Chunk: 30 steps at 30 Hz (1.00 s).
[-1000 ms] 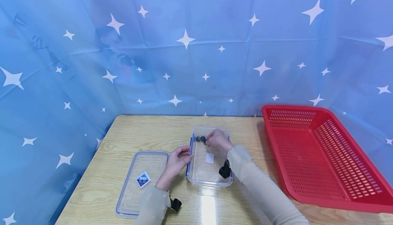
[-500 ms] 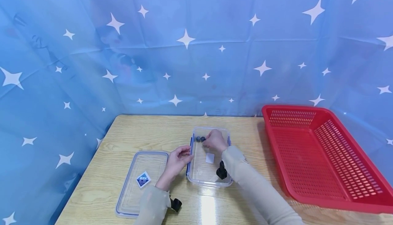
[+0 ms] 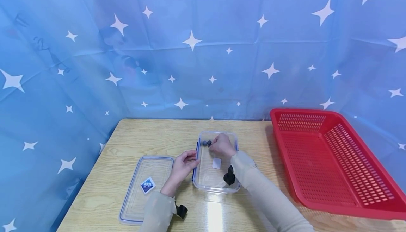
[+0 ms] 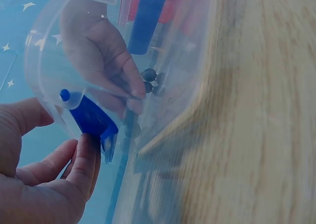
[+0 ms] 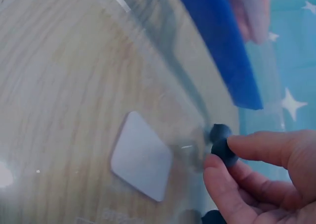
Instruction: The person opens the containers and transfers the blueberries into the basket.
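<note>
In a clear plastic container (image 3: 206, 190) with blue side clips, blueberries (image 3: 204, 143) lie by the far wall. My right hand (image 3: 222, 145) reaches inside. Its thumb and index finger pinch a blueberry (image 5: 224, 152) in the right wrist view, right up against another blueberry (image 5: 220, 130); a further one (image 5: 213, 217) is partly hidden below the thumb. At the container's left wall, my left hand (image 3: 184, 163) touches the blue clip (image 4: 93, 116) with extended fingertips. A white square label (image 5: 141, 157) shows on the container's base.
A clear lid (image 3: 133, 196) with a blue seal and a diamond label (image 3: 147, 185) lies left of the container on the wooden table (image 3: 127, 137). A large red basket (image 3: 317, 165) stands at the right. Behind the table hangs a blue curtain with white stars (image 3: 158, 49).
My right hand has shifted slightly left along the far wall, and its fingers now cover the third blueberry seen in the head view earlier. My left hand has stayed in place.
</note>
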{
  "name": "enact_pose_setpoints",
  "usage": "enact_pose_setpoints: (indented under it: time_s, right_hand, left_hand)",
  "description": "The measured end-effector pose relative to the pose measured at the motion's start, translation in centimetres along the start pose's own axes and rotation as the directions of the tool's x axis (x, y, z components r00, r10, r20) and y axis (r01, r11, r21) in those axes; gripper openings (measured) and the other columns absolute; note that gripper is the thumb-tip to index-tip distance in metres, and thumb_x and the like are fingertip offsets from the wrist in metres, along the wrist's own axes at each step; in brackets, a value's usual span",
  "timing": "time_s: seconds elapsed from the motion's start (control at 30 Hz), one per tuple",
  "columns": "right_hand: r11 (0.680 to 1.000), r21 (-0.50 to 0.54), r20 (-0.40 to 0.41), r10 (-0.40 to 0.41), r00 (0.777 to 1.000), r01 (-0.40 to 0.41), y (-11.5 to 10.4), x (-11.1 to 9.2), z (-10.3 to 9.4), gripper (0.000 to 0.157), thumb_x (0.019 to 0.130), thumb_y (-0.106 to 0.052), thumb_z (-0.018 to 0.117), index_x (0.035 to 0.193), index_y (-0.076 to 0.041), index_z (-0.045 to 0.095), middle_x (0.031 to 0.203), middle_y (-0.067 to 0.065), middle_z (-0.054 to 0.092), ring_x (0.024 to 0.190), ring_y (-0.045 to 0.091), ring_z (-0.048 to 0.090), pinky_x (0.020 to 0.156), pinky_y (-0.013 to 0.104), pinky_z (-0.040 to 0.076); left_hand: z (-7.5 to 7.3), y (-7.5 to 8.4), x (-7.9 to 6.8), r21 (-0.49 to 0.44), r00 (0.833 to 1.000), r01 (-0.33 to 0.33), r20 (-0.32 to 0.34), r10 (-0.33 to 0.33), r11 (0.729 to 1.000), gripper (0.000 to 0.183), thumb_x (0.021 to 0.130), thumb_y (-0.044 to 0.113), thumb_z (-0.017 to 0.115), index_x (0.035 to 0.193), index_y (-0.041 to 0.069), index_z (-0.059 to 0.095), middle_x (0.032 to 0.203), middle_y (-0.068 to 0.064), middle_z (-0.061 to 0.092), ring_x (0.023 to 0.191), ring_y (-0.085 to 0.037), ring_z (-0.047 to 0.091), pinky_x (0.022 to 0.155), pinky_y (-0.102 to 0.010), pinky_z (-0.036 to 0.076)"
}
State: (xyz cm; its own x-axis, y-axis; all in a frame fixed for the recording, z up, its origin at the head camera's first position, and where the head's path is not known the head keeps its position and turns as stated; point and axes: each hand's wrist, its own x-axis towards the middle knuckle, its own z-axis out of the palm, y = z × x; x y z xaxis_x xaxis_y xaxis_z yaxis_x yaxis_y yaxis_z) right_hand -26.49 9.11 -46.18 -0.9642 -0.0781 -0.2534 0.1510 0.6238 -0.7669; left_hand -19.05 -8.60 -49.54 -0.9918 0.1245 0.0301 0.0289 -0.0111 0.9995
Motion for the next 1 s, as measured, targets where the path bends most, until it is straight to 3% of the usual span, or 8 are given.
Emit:
enact_pose_setpoints:
  time_s: [0.1,0.3,0.6,1.0]
  right_hand:
    - [1.0,0.014,0.017,0.008,1.0,-0.008,-0.4,-0.3,-0.5,0.003,0.075,-0.003,0.07,0.076,0.0,0.069,0.066,0.003,0.063,0.059,0.013,0.055,0.054,0.023,0.047]
    - [0.999,0.054,0.033,-0.005,0.999,0.003,-0.7,-0.7,-1.8,0.015,0.078,-0.008,0.07,0.09,0.0,0.069,0.08,0.007,0.068,0.071,0.017,0.064,0.068,0.032,0.055]
    - [0.974,0.226,0.077,0.008,0.997,-0.025,-0.7,-1.1,-4.1,0.022,0.084,-0.004,0.064,0.103,0.007,0.064,0.097,0.017,0.067,0.094,0.036,0.064,0.084,0.043,0.053]
    - [0.946,0.323,0.075,-0.027,0.997,0.002,-0.7,-2.4,-7.6,0.032,0.085,-0.005,0.066,0.113,0.009,0.059,0.102,0.017,0.064,0.091,0.027,0.065,0.086,0.037,0.053]
  left_hand:
    - [0.0,0.1,-0.1,0.02,1.0,-0.004,-0.002,0.004,1.0,0.04,0.082,-0.007,0.063,0.118,-0.019,0.049,0.113,-0.034,0.054,0.105,-0.043,0.054,0.08,-0.015,0.049]
    - [-0.1,0.2,-0.2,0.034,1.0,-0.006,0.002,0.006,0.999,0.041,0.083,-0.004,0.064,0.119,-0.017,0.05,0.115,-0.032,0.054,0.105,-0.041,0.054,0.083,-0.018,0.05]
    - [-0.1,0.9,-0.4,0.026,1.0,-0.005,0.005,0.005,1.0,0.04,0.083,-0.006,0.063,0.118,-0.019,0.049,0.114,-0.034,0.054,0.105,-0.044,0.053,0.081,-0.016,0.049]
    - [-0.1,0.1,-0.2,0.025,1.0,-0.003,0.006,0.003,1.0,0.042,0.083,-0.005,0.063,0.12,-0.018,0.048,0.114,-0.034,0.054,0.106,-0.044,0.053,0.082,-0.017,0.05]
